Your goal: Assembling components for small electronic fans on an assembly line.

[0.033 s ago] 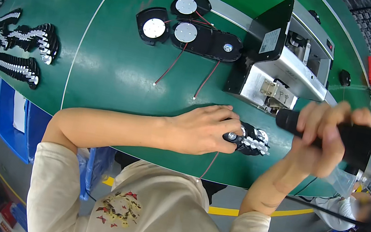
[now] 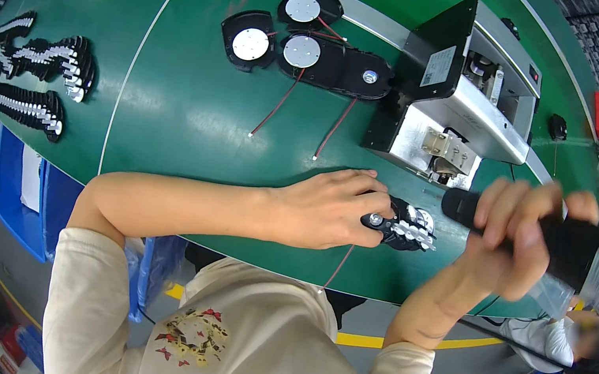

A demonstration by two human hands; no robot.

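My left hand (image 2: pixel 348 208) is closed around a black part with silvery, ridged strips (image 2: pixel 412 229), held against the green tabletop (image 2: pixel 192 112) near its front edge. A thin red wire (image 2: pixel 338 266) hangs from below it. In my right hand (image 2: pixel 519 234) is a thick black electric screwdriver (image 2: pixel 569 249), raised at the right and lying nearly level, its narrow black end to the left. The fingers wrap round its body and are blurred. Between screwdriver and black part there is a gap. My left fingers hide part of the black piece.
Black housings with round silver discs (image 2: pixel 302 51) and red wires lie at the back middle. A metal machine with an open front (image 2: pixel 460 95) stands at the back right. Rows of black-and-silver parts (image 2: pixel 57 64) lie far left. A blue bin (image 2: pixel 33 196) is below the table's left edge.
My right hand has moved slightly down and left with the electric screwdriver. The left hand and the black part have stayed in place.
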